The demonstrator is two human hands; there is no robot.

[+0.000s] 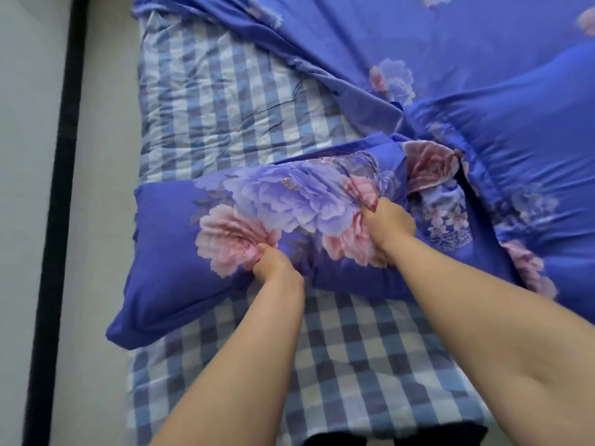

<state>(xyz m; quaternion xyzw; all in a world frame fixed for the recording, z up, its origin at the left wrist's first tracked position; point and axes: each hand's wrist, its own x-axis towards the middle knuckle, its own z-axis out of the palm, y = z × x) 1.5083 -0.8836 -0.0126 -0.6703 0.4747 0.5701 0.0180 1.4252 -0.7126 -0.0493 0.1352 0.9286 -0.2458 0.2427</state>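
Left grip (277, 266) and right grip (390, 221) each pinch fabric of the floral pillow (167, 252) on the checked sheet (354, 349)

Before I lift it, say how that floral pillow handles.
The floral pillow is probably soft and floppy: fabric bunches where the left hand and right hand grip it. Likely light for its plump bulk. Broad and flat, it shouldn't roll.

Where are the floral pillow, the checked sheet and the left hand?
floral pillow (289, 201): head view, on the lilac flower print.
checked sheet (225, 101): head view, bare part beyond the pillow.
left hand (278, 267): head view, back of the hand.
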